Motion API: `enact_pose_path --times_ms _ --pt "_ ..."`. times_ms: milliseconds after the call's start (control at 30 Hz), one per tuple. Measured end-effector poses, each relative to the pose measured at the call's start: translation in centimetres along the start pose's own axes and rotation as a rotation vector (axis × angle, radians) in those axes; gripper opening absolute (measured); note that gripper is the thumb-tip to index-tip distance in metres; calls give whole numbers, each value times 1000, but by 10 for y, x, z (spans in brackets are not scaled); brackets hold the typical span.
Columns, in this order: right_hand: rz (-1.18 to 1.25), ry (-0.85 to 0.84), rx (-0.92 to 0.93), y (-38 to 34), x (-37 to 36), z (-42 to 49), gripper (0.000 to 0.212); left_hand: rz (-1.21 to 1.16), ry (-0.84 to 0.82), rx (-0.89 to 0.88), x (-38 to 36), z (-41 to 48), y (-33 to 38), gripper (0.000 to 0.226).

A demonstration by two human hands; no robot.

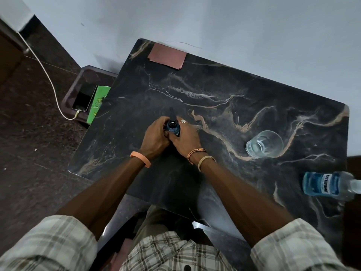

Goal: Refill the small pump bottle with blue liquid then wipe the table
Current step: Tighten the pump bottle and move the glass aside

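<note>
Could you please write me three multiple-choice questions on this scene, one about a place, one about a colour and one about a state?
1. Where on the table does the reddish cloth lie?
A) at its far edge B) at its near edge C) in its middle
2. What colour is the liquid in the large bottle?
A) red B) blue C) yellow
3. How is the small pump bottle?
A) lying untouched B) hanging upside down C) held upright

Answers: 1 A, it lies flat at the edge farthest from the person; 2 B, blue shows through the clear wall; 3 C, the left hand and the right hand grip it.
</note>
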State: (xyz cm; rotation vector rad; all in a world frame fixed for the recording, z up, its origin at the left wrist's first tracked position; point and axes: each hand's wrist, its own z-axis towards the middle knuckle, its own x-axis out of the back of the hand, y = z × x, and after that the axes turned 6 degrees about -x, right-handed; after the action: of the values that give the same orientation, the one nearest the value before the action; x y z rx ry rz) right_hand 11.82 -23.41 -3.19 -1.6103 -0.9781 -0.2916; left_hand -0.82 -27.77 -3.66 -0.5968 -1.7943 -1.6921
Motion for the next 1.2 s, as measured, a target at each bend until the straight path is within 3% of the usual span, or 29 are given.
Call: enact_pose_path --times_ms 100,200,333,500,667,767,867,1000,1133,1200 --pt "36 -16 -47 3 6 -5 85 28 -30 20 -4 -2 -1 31" --pt "38 -13 -51 12 19 -14 98 28 -17 95 -11 -10 -1 51" --pt "41 60 20 27 46 -31 92 -7 -4 255 -18 -29 5 68" --pt "29 154 35 48 85 -55 76 -9 -105 393 -25 -51 16 45" --pt "-30 340 55 69 135 -79 67 -65 -245 208 -41 -47 74 31" --pt "-15 473 7 84 173 -89 68 -96 -238 32 -62 -24 125 38" --pt "14 565 -96 105 205 -98 78 -148 -268 -31 -84 -4 171 56" --pt "-17 471 -308 140 224 -100 99 -69 -308 -67 -107 12 204 78" --pt "37 364 -408 165 207 -105 114 -7 -303 -89 -122 17 212 74" --pt "74 340 -406 174 194 -104 111 2 -311 -104 -129 18 210 67"
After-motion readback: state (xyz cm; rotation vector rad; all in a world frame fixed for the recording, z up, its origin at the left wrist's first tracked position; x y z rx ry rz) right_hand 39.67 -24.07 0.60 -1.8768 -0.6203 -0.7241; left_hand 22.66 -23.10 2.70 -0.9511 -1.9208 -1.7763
